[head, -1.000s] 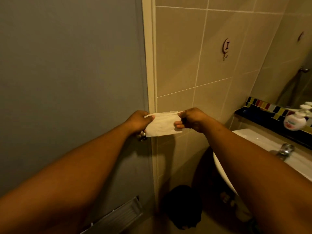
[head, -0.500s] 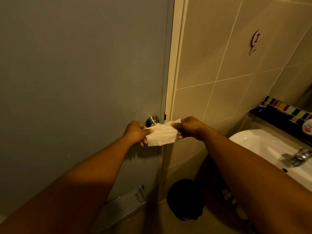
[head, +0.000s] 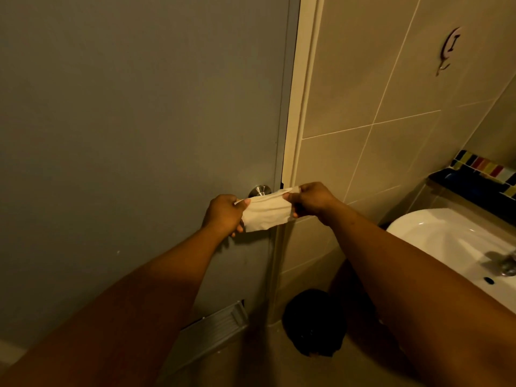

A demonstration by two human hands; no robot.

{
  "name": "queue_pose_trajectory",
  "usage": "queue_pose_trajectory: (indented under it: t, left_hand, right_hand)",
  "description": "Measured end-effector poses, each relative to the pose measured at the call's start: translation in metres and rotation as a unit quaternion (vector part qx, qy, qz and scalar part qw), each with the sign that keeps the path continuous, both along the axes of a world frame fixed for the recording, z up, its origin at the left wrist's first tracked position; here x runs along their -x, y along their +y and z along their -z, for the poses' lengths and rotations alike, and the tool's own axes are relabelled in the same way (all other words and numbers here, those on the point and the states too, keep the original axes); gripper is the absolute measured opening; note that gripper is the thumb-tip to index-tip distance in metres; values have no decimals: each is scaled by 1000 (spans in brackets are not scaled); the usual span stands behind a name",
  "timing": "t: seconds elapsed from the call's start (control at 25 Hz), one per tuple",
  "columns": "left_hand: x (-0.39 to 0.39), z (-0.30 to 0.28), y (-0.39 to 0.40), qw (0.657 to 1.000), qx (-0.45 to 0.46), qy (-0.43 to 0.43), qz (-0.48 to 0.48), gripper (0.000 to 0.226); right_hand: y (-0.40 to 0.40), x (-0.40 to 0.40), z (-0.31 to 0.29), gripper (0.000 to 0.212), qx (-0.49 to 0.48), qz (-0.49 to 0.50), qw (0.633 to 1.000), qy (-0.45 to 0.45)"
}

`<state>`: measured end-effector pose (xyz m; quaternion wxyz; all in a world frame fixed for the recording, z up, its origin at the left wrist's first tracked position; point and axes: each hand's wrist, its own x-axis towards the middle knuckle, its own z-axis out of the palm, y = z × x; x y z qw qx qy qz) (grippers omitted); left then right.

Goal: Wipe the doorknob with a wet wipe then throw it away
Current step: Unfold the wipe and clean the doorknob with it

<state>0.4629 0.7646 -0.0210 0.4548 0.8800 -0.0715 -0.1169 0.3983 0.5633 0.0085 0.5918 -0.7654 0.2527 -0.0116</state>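
Observation:
A white wet wipe (head: 266, 213) is stretched flat between my two hands. My left hand (head: 224, 215) pinches its left edge and my right hand (head: 311, 199) pinches its upper right corner. The round silver doorknob (head: 260, 190) sits on the grey door (head: 139, 121) just behind the wipe's top edge, only its upper part showing. I cannot tell whether the wipe touches the knob. A black bin (head: 314, 321) stands on the floor below, next to the door frame.
A white sink (head: 446, 236) with a chrome tap (head: 504, 262) is at the right. The tiled wall (head: 377, 93) carries a hook (head: 448, 50). A metal vent (head: 212, 328) sits low in the door. A ledge with coloured tiles (head: 485, 170) runs behind the sink.
The view has swung left and the doorknob has come into sight above the wipe. Both hands still hold the wipe spread, now right in front of the knob.

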Motion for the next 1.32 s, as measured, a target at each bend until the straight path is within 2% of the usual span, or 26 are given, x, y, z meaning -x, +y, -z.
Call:
queue_pose_trajectory:
  t: [0.16,0.28,0.4,0.44,0.56,0.64,0.72,0.84,1.04,1.2,1.32]
  left_hand:
    - [-4,6,-7,997,8,-10,-79,37]
    - [4,14,-17,993,48,-20,-103,19]
    - [9,17,-23,990,55,-93,-93,26]
    - [12,19,-22,989,41,-117,-78,24]
    - [10,29,-28,989,11,-142,-33,8]
    - [8,34,-22,987,24,-158,-13,5]
    - [4,36,-20,985,31,-168,7,13]
    - [5,37,-21,986,10,-165,18,27]
    - [1,36,-25,995,5,-95,20,31]
    - [-2,25,-23,992,-37,-109,47,30]
    - [-3,9,-15,979,-79,-182,57,29]
  right_hand:
    - [13,-17,13,38,-28,86,996,7]
    - [19,-19,25,35,-36,129,991,17]
    - [28,-16,25,20,-26,156,987,-34]
    - [31,-16,26,22,-10,164,985,-56]
    - [28,-20,37,21,32,136,987,-82]
    - [31,-19,42,15,37,98,989,-103]
    - [33,-17,42,12,30,64,990,-119]
    - [35,-14,42,26,45,26,992,-112]
    - [38,-10,41,42,20,-26,995,-99]
    - [40,-16,48,25,130,20,974,-184]
    - [38,-17,53,24,203,13,962,-184]
